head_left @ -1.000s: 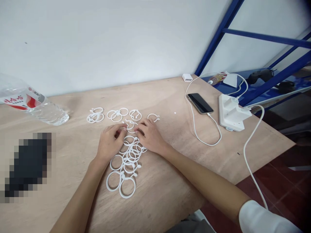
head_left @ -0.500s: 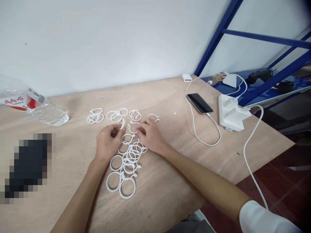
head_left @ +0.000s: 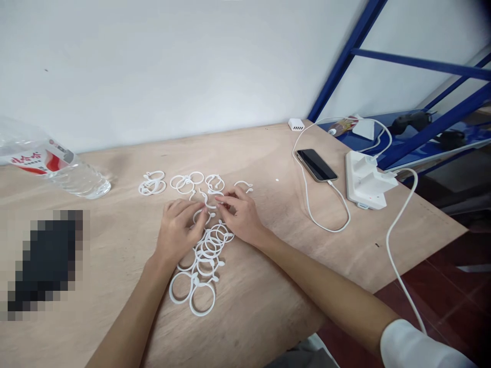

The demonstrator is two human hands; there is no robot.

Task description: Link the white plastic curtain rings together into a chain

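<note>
An open white plastic ring (head_left: 209,203) is between my two hands above the far end of a pile. My left hand (head_left: 181,230) has its thumb and fingertips together on the ring's near left side. My right hand (head_left: 241,213) pinches at its right end, where the fingers partly cover it. Below and between the hands lies a pile of white rings with small tabs (head_left: 210,245), several overlapping. Beyond my hands sit smaller groups of rings (head_left: 186,182), and a single open ring (head_left: 242,183) rests by my right fingers.
A clear water bottle (head_left: 72,171) lies at the left, near a blurred dark patch (head_left: 46,266). To the right are a phone (head_left: 316,164) on a white cable, a white power strip (head_left: 364,181) with plugs, and a small white box (head_left: 296,124). A blue metal frame (head_left: 337,66) rises behind.
My left hand has moved right and slightly toward me, from an upright ring to the open ring in the middle. My right hand stays almost in place.
</note>
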